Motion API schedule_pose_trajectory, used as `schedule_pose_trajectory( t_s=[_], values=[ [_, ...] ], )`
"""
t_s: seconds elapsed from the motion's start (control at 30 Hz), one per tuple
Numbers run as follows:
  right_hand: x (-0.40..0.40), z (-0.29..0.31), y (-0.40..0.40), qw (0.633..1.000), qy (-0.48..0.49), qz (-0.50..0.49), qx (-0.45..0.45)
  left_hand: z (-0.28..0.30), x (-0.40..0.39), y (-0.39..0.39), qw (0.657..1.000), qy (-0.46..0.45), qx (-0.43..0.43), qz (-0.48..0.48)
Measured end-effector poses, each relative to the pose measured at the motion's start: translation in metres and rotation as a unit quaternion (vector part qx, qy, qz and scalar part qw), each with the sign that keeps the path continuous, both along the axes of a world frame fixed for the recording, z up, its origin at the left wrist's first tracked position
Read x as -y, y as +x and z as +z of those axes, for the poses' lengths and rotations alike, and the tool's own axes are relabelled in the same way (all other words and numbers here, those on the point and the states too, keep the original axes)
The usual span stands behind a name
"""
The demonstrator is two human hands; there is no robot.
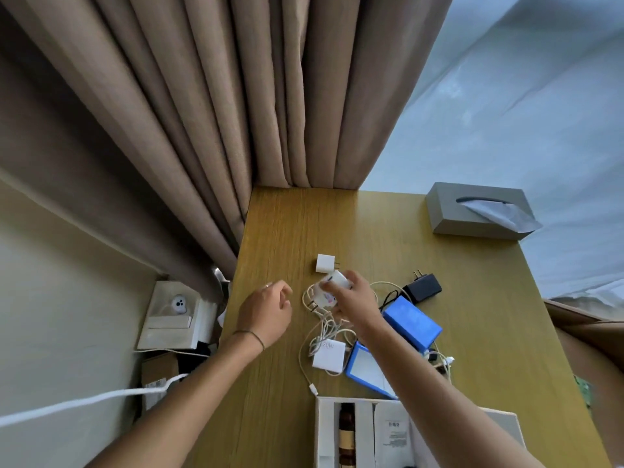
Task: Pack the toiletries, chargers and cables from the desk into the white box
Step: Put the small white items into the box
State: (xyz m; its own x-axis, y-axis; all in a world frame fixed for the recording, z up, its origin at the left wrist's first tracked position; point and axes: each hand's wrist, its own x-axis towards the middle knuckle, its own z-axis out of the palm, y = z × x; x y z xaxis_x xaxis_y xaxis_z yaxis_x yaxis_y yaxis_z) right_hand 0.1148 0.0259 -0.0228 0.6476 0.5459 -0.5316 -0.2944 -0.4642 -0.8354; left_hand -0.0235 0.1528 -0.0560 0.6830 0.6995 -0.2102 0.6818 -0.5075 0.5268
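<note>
Two hands work over our desk (pixel 277 231) — our right hand (pixel 351 298) pinches a white charger (pixel 337 280) above the tangled cables (pixel 320 329), while our left hand (pixel 266 309) hovers beside it, fingers loosely curled, holding nothing. At the near edge sits the white box (pixel 324 430), part-filled.

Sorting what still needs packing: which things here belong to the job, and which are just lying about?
For the job: white box; small white charger; white charger gripped by right hand; 20W charger; black adapter; white cables.
Lying about: tissue box; curtain.
</note>
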Motion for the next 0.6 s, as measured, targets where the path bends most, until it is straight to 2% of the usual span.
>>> schedule_pose_trajectory(
  t_s=[0.07, 0.17, 0.37, 0.6],
  values=[
    [0.014, 0.014, 0.003, 0.997, 0.03, -0.025, -0.064, -0.008, -0.008, 0.025, 1.0, 0.014, 0.007, -0.016],
    [0.034, 0.026, 0.003, 0.993, 0.048, -0.04, -0.104, -0.02, -0.015, 0.061, 0.997, 0.047, -0.001, -0.068],
    [0.058, 0.036, -0.006, 0.99, 0.032, -0.079, -0.116, -0.041, -0.018, 0.106, 0.97, 0.15, -0.106, -0.161],
    [0.072, 0.037, -0.021, 0.991, 0.042, -0.049, -0.118, -0.046, -0.025, 0.128, 0.937, 0.206, -0.143, -0.245]
  ],
)
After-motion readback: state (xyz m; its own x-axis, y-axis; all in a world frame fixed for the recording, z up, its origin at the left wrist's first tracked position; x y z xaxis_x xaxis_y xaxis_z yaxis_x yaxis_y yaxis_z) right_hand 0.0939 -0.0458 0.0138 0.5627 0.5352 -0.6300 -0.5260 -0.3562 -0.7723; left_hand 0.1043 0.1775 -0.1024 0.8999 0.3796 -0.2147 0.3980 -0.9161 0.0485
